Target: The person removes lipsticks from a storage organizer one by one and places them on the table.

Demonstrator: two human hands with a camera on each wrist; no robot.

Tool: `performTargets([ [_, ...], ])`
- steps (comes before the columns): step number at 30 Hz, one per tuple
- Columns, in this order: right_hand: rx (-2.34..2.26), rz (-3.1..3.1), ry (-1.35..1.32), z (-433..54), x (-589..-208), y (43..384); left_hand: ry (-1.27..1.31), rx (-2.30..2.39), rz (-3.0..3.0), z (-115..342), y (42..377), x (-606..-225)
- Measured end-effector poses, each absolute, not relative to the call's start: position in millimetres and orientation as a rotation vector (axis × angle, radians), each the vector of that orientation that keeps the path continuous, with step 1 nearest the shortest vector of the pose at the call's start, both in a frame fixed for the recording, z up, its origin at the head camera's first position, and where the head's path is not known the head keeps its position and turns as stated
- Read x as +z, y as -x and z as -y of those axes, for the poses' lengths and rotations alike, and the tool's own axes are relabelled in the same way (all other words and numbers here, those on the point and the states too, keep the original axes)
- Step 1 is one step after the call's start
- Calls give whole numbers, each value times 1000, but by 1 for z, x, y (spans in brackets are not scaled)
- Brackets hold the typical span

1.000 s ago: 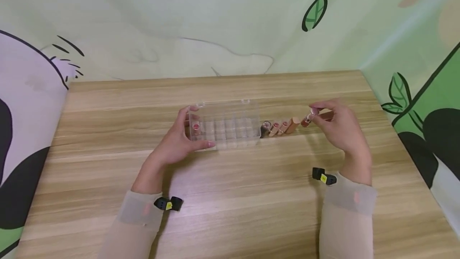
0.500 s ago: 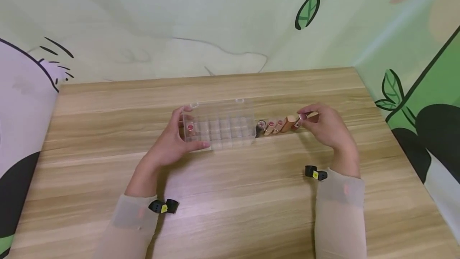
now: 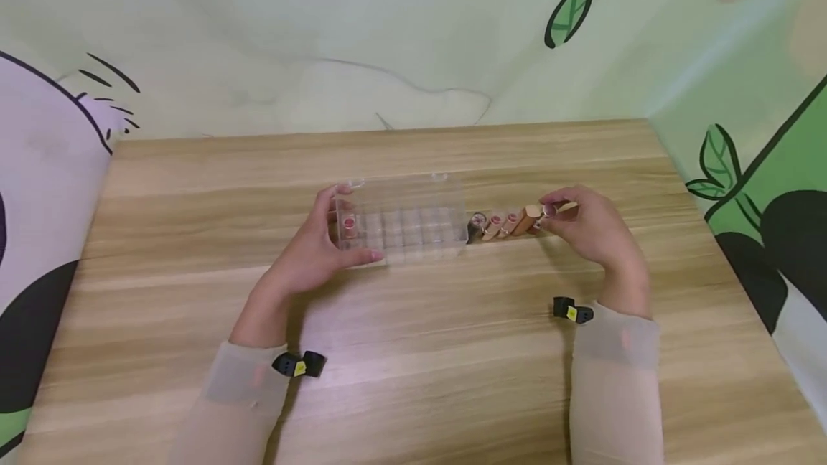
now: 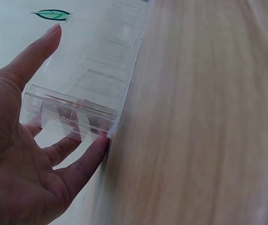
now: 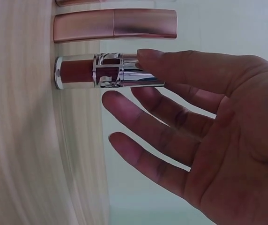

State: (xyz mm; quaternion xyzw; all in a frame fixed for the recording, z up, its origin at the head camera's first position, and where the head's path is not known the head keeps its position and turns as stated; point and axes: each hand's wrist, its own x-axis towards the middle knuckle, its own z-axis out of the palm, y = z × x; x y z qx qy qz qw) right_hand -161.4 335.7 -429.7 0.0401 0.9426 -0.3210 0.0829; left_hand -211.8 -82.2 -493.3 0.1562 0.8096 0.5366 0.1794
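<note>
My left hand [image 3: 304, 253] grips the left end of a clear compartment box [image 3: 426, 196], its thumb along the front and its fingers at the end and back. Inside the leftmost compartment stands a lipstick [image 3: 349, 225] with a reddish-pink top. With thumb and fingertip, my right hand [image 3: 594, 232] pinches the silver cap of a dark red lipstick [image 5: 77, 71]. That lipstick is upright, base at the tabletop in the right wrist view; the other fingers are spread below it. Beside it stands a copper-coloured lipstick [image 5: 85, 26], apart by a small gap.
Two pink-topped lipsticks [image 3: 494, 227] and a dark round-topped tube [image 3: 477, 225] continue the row to the box's right end. All stand on a wood-grain table [image 3: 426, 350]. A painted wall [image 3: 258, 41] rises behind the table's back edge.
My right hand has moved left and brought the dark red lipstick, tilted before, upright to the right end of the row. My left hand keeps its grip on the box.
</note>
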Motion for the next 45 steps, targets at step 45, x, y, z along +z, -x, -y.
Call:
performTargets([
  [45, -1036, -2811, 606, -164, -418, 168, -361, 1436, -2331, 82, 209, -486],
])
